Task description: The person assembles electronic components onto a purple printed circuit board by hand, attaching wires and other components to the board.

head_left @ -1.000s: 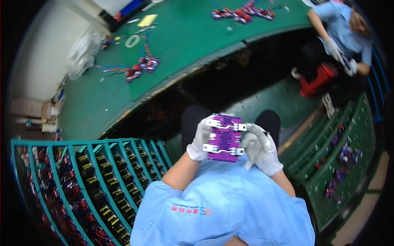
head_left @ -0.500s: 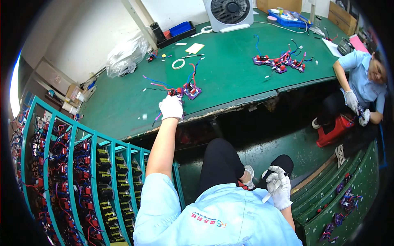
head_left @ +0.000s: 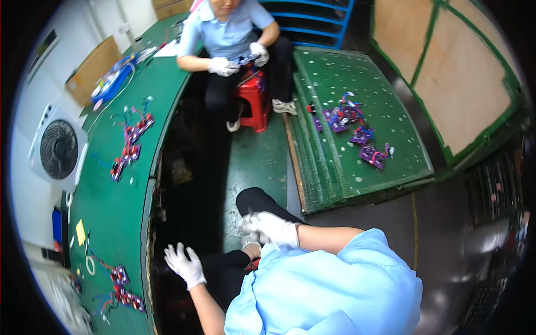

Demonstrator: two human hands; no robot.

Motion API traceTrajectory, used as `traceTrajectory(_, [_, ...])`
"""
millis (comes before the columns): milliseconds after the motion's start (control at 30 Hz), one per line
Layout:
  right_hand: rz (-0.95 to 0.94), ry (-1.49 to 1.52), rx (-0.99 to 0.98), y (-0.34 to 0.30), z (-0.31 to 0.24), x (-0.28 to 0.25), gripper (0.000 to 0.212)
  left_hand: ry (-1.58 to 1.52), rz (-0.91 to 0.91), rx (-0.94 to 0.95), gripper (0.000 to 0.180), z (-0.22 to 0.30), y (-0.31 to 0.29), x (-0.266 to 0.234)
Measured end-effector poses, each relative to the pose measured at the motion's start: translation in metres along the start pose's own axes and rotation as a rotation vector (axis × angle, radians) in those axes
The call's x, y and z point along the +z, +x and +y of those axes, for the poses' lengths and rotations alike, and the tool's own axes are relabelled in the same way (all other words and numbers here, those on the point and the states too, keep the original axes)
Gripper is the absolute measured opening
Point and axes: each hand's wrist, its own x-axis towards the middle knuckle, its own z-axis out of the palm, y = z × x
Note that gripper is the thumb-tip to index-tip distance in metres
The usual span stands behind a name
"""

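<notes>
My left hand [head_left: 185, 266], in a white glove, is held out beside the bench edge with its fingers spread and nothing in them. To its left, purple circuit boards [head_left: 127, 297] with red parts and loose wires lie on the green bench. My right hand [head_left: 272, 229], gloved too, is in front of my body above my leg. Its fingers look curled around a slim greyish thing that motion blurs, so I cannot make out its kind. Farther off on the right, several purple boards [head_left: 346, 117] with red and blue wires lie on a speckled green surface.
A co-worker in a light blue shirt [head_left: 215, 33] sits ahead on a red stool [head_left: 254, 106], gloved hands on a small dark part. On the bench [head_left: 92, 209] are more boards [head_left: 132, 142], a fan [head_left: 58, 146] and a blue tray [head_left: 114, 78]. Wooden panels [head_left: 463, 84] stand right.
The view has swung to the right, toward the co-worker and the speckled green surface. My left hand has come off the boards on the bench and opened. My right hand remains near my leg.
</notes>
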Motion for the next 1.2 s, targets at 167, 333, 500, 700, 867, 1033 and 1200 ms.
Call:
traceTrajectory(167, [0.656, -0.452, -0.687, -0.034, -0.053, -0.092, 0.02, -0.288, -0.146, -0.041, 0.028, 0.048, -0.021, 0.039])
traceTrajectory(333, [1.025, -1.759, -0.222, -0.108, -0.066, -0.177, 0.02, -0.418, -0.168, -0.114, 0.025, 0.026, -0.037, 0.018])
traceTrajectory(500, [1.498, -1.432, 0.221, -0.184, -0.073, -0.214, 0.033, -0.497, -0.179, -0.116, 0.023, 0.024, -0.041, 0.021])
traceTrajectory(700, [1.528, -1.496, 0.219, -0.201, -0.066, -0.273, 0.028, -0.627, -0.232, -0.146, 0.023, 0.047, -0.034, 0.01])
traceTrajectory(867, [1.664, -1.6, 0.12, -0.203, -0.063, -0.27, 0.021, -0.719, -0.286, -0.147, 0.021, 0.059, -0.029, -0.003])
traceTrajectory(1033, [1.444, -1.714, -0.013, -0.205, -0.108, -0.187, 0.018, -0.813, -0.418, -0.268, 0.022, 0.06, -0.032, -0.019])
traceTrajectory(1200, [0.735, -0.736, -0.163, -0.141, -0.15, -0.08, 0.016, -0.986, -0.413, -0.267, 0.024, 0.09, -0.013, -0.051])
